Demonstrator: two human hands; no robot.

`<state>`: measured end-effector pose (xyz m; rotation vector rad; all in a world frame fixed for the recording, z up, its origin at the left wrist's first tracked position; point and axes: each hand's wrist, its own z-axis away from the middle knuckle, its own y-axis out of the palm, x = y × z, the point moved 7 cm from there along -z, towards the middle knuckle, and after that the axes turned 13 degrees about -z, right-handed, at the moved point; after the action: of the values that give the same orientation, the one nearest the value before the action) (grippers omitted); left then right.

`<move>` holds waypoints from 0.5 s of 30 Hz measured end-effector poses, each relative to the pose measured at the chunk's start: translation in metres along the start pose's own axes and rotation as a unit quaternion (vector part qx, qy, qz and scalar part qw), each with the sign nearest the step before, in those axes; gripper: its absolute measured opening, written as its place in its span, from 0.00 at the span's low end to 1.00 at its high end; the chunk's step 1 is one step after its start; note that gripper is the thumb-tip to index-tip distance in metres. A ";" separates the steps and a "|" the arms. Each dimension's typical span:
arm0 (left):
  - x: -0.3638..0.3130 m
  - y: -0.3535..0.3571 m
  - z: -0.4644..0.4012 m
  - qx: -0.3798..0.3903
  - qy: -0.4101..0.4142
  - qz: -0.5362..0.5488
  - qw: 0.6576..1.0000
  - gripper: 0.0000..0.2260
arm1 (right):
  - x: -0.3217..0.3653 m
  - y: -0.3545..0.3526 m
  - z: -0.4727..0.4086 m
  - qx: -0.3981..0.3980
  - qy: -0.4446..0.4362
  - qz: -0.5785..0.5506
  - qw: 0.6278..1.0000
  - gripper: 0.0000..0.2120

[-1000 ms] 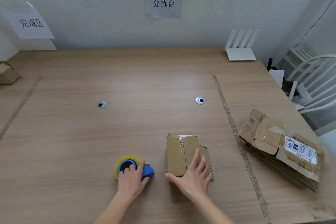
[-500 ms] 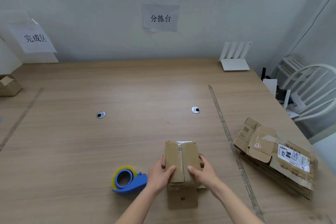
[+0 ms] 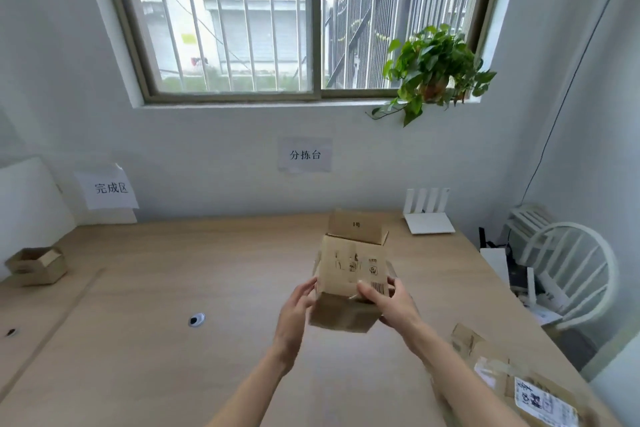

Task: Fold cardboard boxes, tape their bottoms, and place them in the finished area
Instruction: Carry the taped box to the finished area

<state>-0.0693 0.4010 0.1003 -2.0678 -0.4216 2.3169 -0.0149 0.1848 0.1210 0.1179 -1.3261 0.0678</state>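
Holding a brown cardboard box (image 3: 349, 274) above the counter (image 3: 214, 274), left hand (image 3: 294, 310) and right hand (image 3: 391, 303) grip its sides; printed barcode near, far flap reads "1号".

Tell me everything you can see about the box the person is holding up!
The cardboard box is small, brown and looks a bit worn. It is held up in the air above the wooden table, with nothing else touching it. The left hand holds its left side and the right hand holds its right side, thumb on the front. Its top is open, with one flap standing up at the back. The front has small black printed symbols and a barcode, too blurry to read.
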 end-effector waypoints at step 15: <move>-0.122 0.021 -0.002 -0.003 0.063 -0.013 0.998 0.58 | 0.132 -0.059 0.045 0.164 -0.187 0.042 0.968 0.55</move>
<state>-0.0480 0.3587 0.2152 -2.1820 -0.4493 2.1597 -0.0197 0.1181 0.2574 0.3706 -1.6900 0.3512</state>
